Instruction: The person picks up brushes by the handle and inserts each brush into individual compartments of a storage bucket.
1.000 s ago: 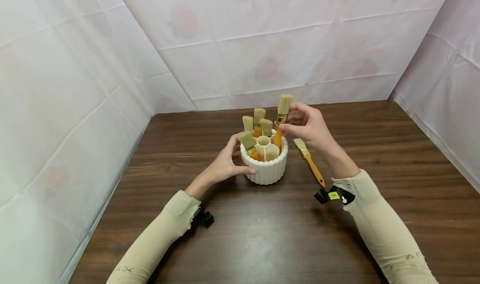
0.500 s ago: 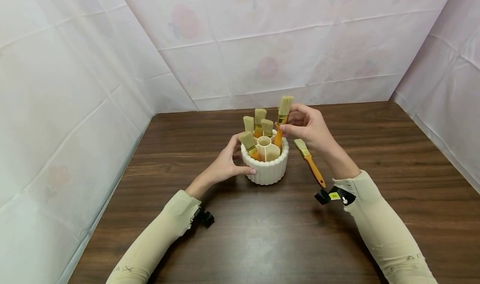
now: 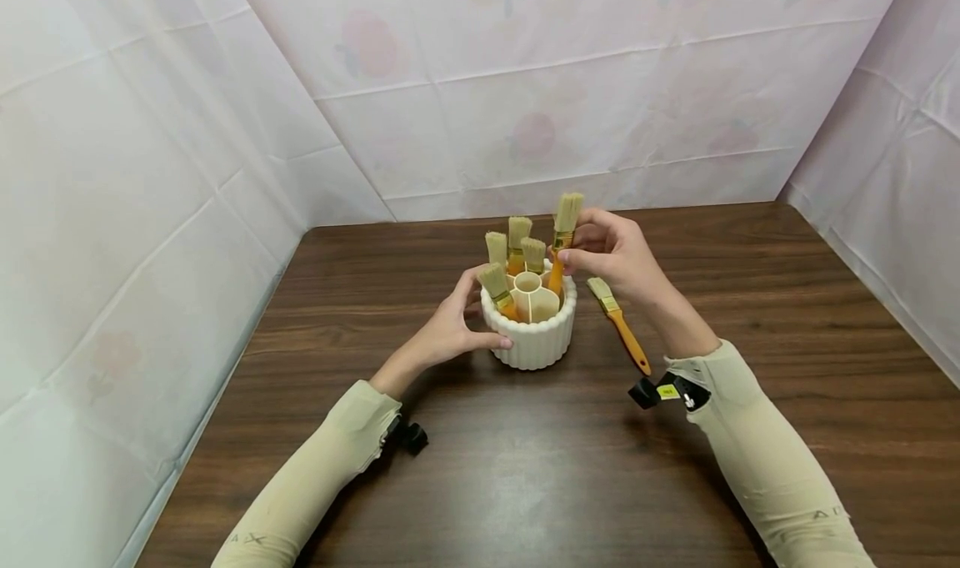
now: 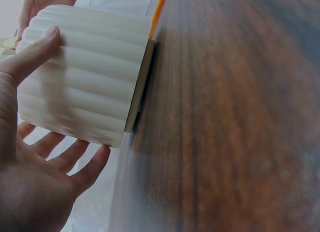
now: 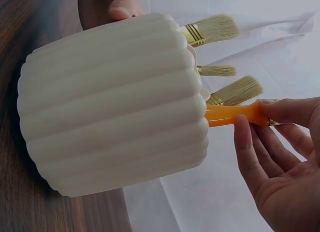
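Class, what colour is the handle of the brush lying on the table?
Orange handle, clearest in the head view.

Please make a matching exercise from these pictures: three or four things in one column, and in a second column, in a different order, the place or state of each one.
Things:
1. left hand
2. right hand
3. loose brush
4. holder

Places or states:
A. lies flat on the table, right of the holder
B. pinches the orange handle of a brush standing in the holder
C. stands upright, with bristles sticking out of the top
D. rests against the ribbed side, thumb in front

Pairs: 1-D, 2-B, 3-A, 4-C
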